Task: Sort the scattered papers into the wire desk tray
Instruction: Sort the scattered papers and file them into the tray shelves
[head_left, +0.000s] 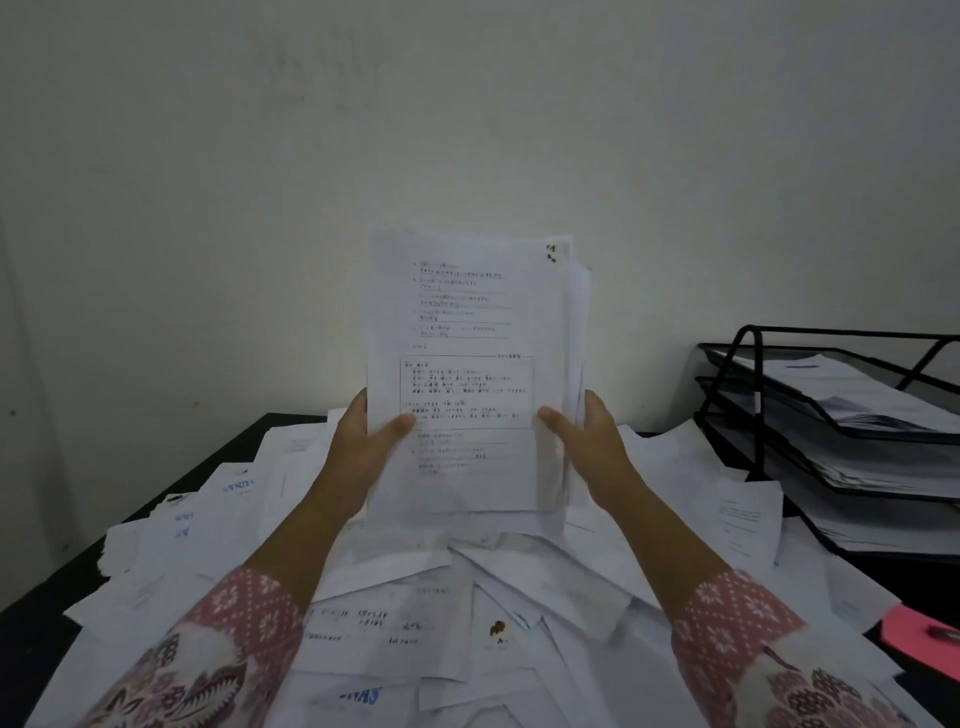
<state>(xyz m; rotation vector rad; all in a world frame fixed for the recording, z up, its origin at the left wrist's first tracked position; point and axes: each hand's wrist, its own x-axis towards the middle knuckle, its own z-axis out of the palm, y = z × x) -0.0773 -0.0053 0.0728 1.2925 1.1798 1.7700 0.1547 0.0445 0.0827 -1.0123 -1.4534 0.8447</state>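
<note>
A stack of white printed papers (467, 364) stands upright in the middle of the view, its bottom edge down near the paper heap. My left hand (363, 441) grips the stack's left edge with the thumb across the front sheet. My right hand (587, 441) grips the right edge the same way. Scattered papers (415, 597) cover the dark desk below and around my arms. The black wire desk tray (779, 405) with three tiers stands at the right, each tier holding some sheets.
A white wall rises right behind the desk. A pink card (914, 639) lies at the right front near the desk edge. The dark desk top (228, 452) shows at the far left, past the heap.
</note>
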